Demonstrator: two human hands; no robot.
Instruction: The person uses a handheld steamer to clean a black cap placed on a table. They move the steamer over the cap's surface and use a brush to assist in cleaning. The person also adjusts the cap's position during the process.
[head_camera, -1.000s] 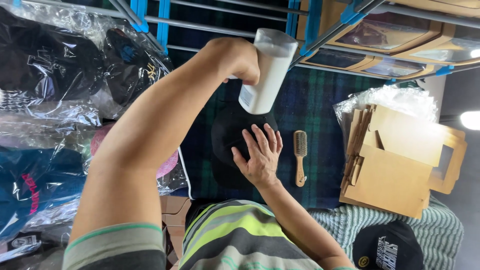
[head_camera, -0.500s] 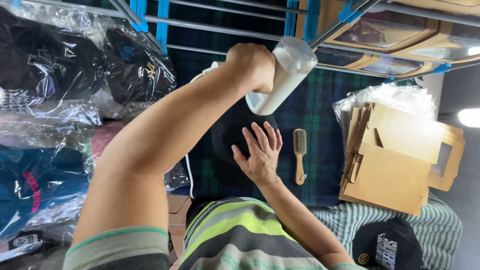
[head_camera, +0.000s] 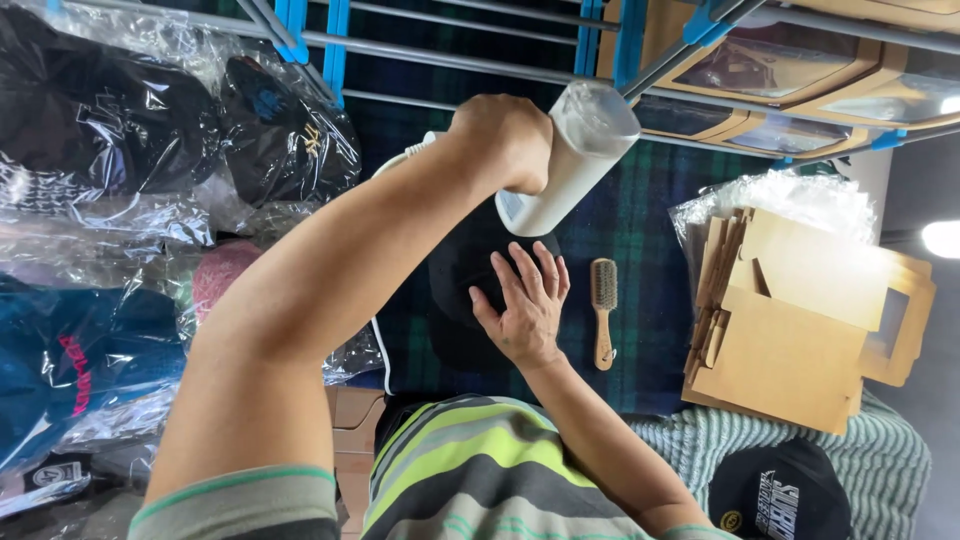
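Observation:
My left hand (head_camera: 505, 135) grips a white handheld steamer (head_camera: 565, 170) and holds it tilted above a black cap (head_camera: 455, 300). The cap lies on a dark plaid cloth (head_camera: 645, 220). My right hand (head_camera: 525, 305) presses flat on the cap with fingers spread, just under the steamer's lower end. A white cord (head_camera: 405, 160) runs off the steamer behind my left forearm. A small wooden brush (head_camera: 603, 310) lies right of my right hand.
Caps in clear plastic bags (head_camera: 130, 130) are piled at the left. Flat cardboard boxes (head_camera: 800, 340) are stacked at the right, with another black cap (head_camera: 780, 495) below them. A metal rack with blue joints (head_camera: 600, 40) crosses the top.
My left hand has swung the steamer from upright to tilted, its top end moving right. My right hand stays on the cap.

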